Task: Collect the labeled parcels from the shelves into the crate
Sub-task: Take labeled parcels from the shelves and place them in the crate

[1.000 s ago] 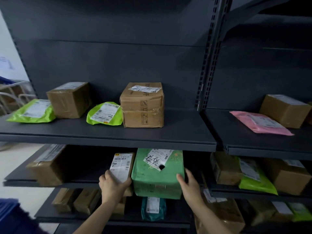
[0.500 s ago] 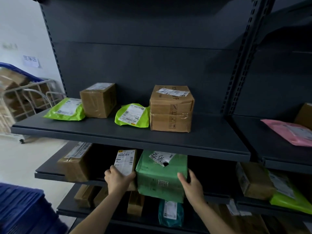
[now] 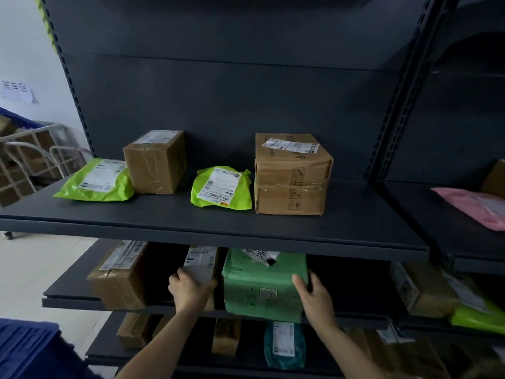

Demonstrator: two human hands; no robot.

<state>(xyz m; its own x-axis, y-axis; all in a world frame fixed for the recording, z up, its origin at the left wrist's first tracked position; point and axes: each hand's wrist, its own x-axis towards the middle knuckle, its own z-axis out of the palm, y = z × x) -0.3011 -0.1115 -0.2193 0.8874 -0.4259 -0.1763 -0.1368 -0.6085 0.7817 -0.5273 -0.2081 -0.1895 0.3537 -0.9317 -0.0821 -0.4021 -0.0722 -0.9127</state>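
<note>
Head view: the left grip [image 3: 191, 289] is curled round the lower end of a narrow brown box [image 3: 201, 265] with a white label, which stands upright on the middle shelf [image 3: 68, 292]. Just right of that grip stands the green parcel [image 3: 259, 288]. The right grip [image 3: 314, 294] clasps the parcel's right edge, thumb on the front face and fingers wrapped behind. Left of the left grip sits a taped brown carton [image 3: 120, 280]. Above both grips, the upper shelf [image 3: 164, 214] carries a lime mailer [image 3: 221, 187] just beside a large carton [image 3: 291, 176]. Below and well left of the left grip, a blue crate [image 3: 24, 348] shows at the frame's corner.
</note>
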